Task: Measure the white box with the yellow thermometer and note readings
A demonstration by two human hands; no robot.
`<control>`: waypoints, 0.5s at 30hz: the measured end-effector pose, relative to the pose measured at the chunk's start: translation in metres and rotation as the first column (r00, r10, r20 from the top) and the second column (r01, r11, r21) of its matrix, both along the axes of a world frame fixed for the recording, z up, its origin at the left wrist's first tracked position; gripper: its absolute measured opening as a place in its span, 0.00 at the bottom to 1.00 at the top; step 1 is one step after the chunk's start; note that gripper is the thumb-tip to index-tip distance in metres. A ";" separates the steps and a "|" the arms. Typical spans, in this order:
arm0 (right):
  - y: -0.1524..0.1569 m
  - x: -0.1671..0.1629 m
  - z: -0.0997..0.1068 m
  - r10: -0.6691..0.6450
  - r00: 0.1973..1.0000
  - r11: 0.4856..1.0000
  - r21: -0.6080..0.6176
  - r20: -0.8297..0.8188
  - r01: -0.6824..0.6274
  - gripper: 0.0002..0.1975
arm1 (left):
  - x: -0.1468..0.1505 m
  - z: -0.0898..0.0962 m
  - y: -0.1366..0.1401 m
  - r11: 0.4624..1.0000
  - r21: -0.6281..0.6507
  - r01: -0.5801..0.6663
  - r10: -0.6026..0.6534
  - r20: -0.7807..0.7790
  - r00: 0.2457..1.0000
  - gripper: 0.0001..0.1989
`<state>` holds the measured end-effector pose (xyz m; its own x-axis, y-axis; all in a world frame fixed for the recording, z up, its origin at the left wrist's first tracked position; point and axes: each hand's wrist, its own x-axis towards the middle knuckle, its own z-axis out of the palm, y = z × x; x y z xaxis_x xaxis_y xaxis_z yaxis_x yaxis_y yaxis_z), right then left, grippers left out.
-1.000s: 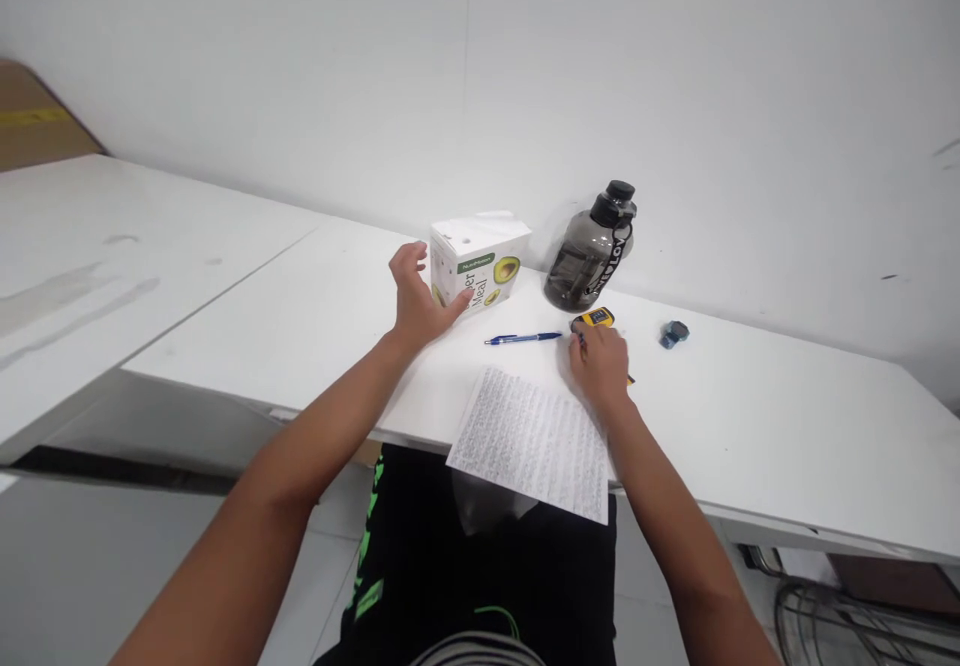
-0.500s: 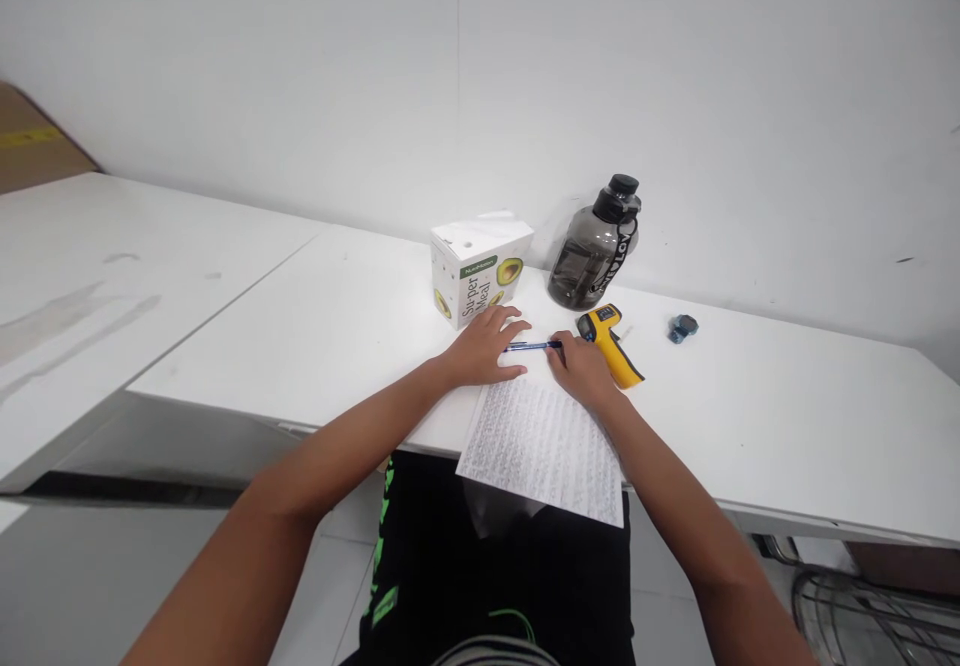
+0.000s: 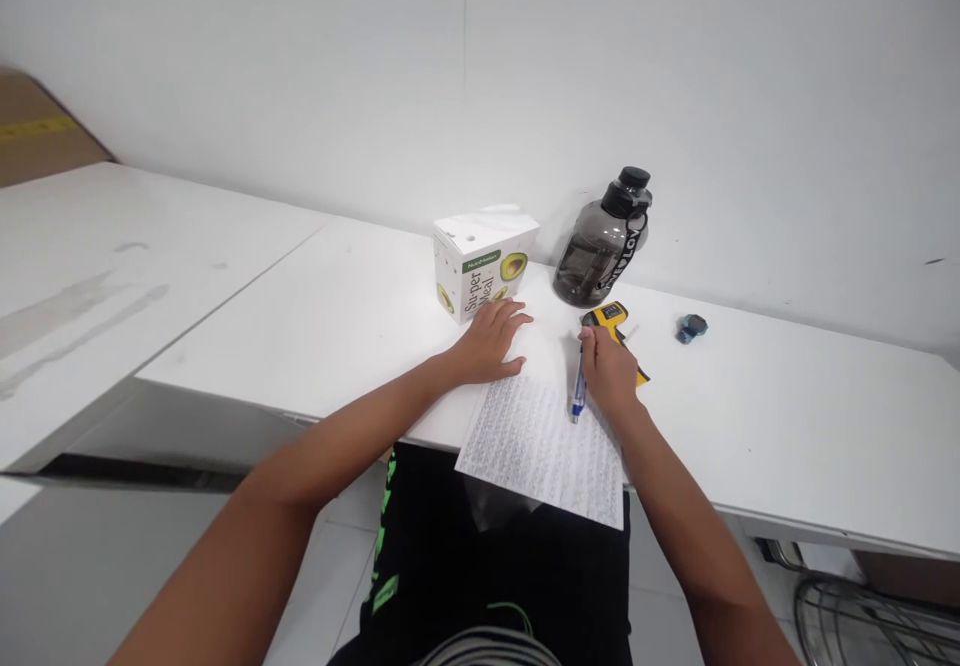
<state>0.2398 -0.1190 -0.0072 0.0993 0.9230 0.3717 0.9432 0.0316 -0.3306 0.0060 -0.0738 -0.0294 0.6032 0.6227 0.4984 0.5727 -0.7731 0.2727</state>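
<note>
Between the fingers of my right hand (image 3: 611, 371) is a blue pen (image 3: 578, 392), its lower end slanting down toward me over the paper. My left hand (image 3: 489, 343) lies with fingers spread at the upper left part of the sheet of paper (image 3: 536, 451), in front of the white box. Rows of dense writing or print cover the paper's lower part, and its near edge hangs over the table edge. Partly hidden behind my right hand is a yellow infrared thermometer (image 3: 606, 313).
A white box with avocado pictures (image 3: 480, 238) stands behind my left hand. To its right, a dark translucent water bottle (image 3: 589, 254) stands against the wall. A small blue object (image 3: 690, 328) lies farther right on the white table (image 3: 787, 406). A wire rack (image 3: 862, 611) sits below.
The pen has swung from lying level between my hands to pointing down toward me in my right hand. That hand has moved slightly right and nearer; my left hand stays spread.
</note>
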 end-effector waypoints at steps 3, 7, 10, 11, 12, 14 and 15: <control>-0.003 -0.002 0.000 0.083 0.995 0.996 0.040 -0.057 -0.081 0.20 | 0.000 0.001 0.000 1.000 0.003 0.002 -0.002 -0.019 1.000 0.32; -0.005 -0.006 0.003 0.236 0.972 0.968 0.096 -0.018 -0.233 0.19 | 0.000 0.003 -0.001 1.000 -0.008 0.011 -0.012 -0.052 0.999 0.31; -0.004 -0.004 0.007 0.186 0.982 0.975 0.114 0.041 -0.189 0.18 | 0.000 0.003 0.000 0.999 -0.036 0.020 -0.023 -0.077 0.997 0.29; -0.004 -0.002 0.008 0.130 0.991 0.983 0.123 0.042 -0.134 0.17 | 0.000 0.003 0.000 0.998 -0.050 0.022 -0.026 -0.080 0.996 0.30; -0.005 -0.001 0.009 0.073 0.997 0.988 0.134 0.026 -0.076 0.16 | -0.001 0.002 0.001 0.997 -0.069 0.022 -0.028 -0.081 0.996 0.31; -0.007 0.000 0.010 0.008 0.998 0.988 0.156 -0.061 0.001 0.16 | -0.001 0.002 0.002 0.993 -0.114 0.024 -0.034 -0.081 0.996 0.37; -0.009 0.000 0.010 0.013 0.992 0.986 0.164 -0.129 0.008 0.17 | -0.001 0.002 0.003 0.991 -0.135 0.024 -0.036 -0.082 0.996 0.41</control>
